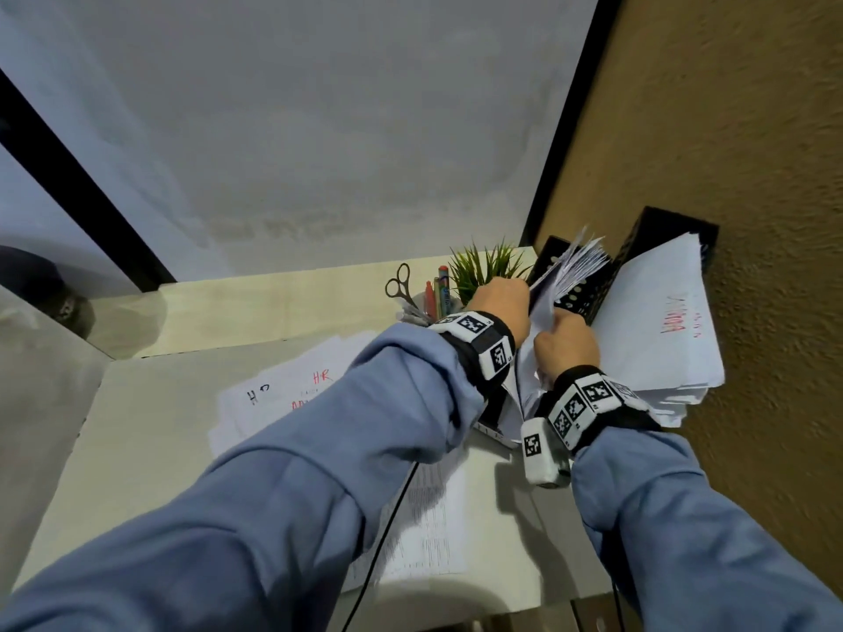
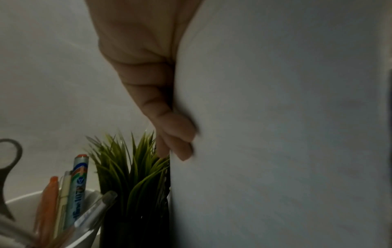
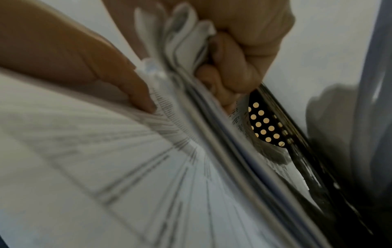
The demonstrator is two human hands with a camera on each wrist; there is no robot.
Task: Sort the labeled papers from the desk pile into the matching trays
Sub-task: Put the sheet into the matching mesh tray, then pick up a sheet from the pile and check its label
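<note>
My left hand (image 1: 502, 298) grips the left edge of a thick fanned stack of white papers (image 1: 575, 266) standing in a black perforated tray (image 1: 579, 298) at the desk's right side. In the left wrist view its curled fingers (image 2: 178, 134) wrap the edge of a white sheet (image 2: 275, 134). Just below, my right hand (image 1: 565, 344) pinches sheets of the same stack. The right wrist view shows its thumb (image 3: 131, 87) on a printed sheet (image 3: 127, 167), with curled fingers (image 3: 237, 67) holding a wad of pages beside the tray wall (image 3: 265, 127). The desk pile (image 1: 283, 390), labelled "HR", lies left of my arms.
A second black tray (image 1: 657, 221) against the brown wall holds papers with red writing (image 1: 657, 326). A small green plant (image 1: 483, 266), a cup of pens (image 1: 438, 294) and scissors (image 1: 401, 280) stand behind my left hand. A printed sheet (image 1: 429, 517) lies near the front edge.
</note>
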